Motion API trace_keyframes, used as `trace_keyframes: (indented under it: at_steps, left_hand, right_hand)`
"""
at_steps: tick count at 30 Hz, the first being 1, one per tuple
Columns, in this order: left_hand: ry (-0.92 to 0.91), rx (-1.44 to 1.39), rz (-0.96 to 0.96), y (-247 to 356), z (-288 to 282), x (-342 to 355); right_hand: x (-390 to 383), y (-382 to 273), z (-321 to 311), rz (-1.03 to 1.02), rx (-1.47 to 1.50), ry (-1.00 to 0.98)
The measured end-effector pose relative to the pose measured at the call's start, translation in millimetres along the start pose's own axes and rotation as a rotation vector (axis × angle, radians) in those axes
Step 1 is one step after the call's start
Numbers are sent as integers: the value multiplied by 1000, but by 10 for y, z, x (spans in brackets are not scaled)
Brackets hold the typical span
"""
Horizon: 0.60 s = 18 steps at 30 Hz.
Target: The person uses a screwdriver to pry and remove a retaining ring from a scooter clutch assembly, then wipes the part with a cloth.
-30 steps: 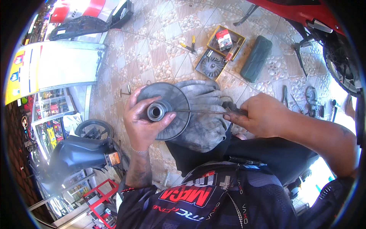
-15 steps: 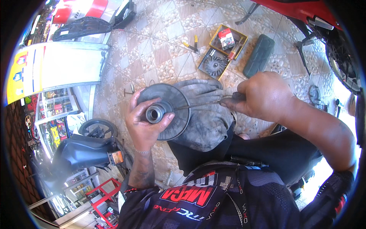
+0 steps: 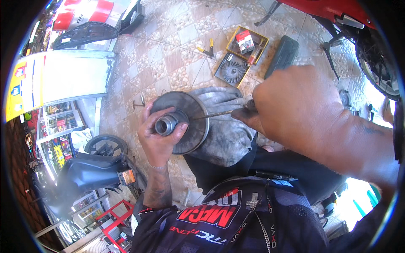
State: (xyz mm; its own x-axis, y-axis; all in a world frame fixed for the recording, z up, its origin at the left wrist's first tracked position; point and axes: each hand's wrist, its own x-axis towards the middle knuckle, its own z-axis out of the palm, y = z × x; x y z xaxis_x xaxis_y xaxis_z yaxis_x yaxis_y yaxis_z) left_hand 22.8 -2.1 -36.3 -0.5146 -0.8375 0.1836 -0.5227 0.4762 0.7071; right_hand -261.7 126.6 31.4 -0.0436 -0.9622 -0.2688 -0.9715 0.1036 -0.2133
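Observation:
My left hand (image 3: 155,142) is closed around the hollow hub of a grey metal scooter pulley (image 3: 195,135), its thumb and fingers on either side of the hub. The pulley's wide disc leans over a stained grey cloth (image 3: 231,141) on my lap. In my closed right hand (image 3: 291,101) is the dark handle of a thin tool that looks like a screwdriver (image 3: 218,114). Its shaft runs left across the disc to the base of the hub. The exact contact of the tip is too small to make out.
On the tiled floor ahead lie yellow-handled pliers (image 3: 207,49), a yellow-edged box (image 3: 262,44) with parts, a finned fan wheel (image 3: 233,71) and a green case (image 3: 282,55). A red motorcycle (image 3: 333,10) stands far right. Dark scooter bodywork (image 3: 90,173) is at left.
My right hand has risen and looks larger, with the tool still in it. The pulley has tipped slightly in my left hand, showing more of the hub's side. The whole view has shifted a little.

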Motion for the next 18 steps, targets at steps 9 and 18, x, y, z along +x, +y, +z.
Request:
trace_keyframes:
  at_steps: [9, 18]
  left_hand:
    - [5, 96, 57, -1, -96, -53]
    - [-2, -8, 5, -54, -91, -17]
  right_hand:
    - [239, 30, 60, 92, 19, -396]
    - [70, -151, -39, 32, -17, -13]
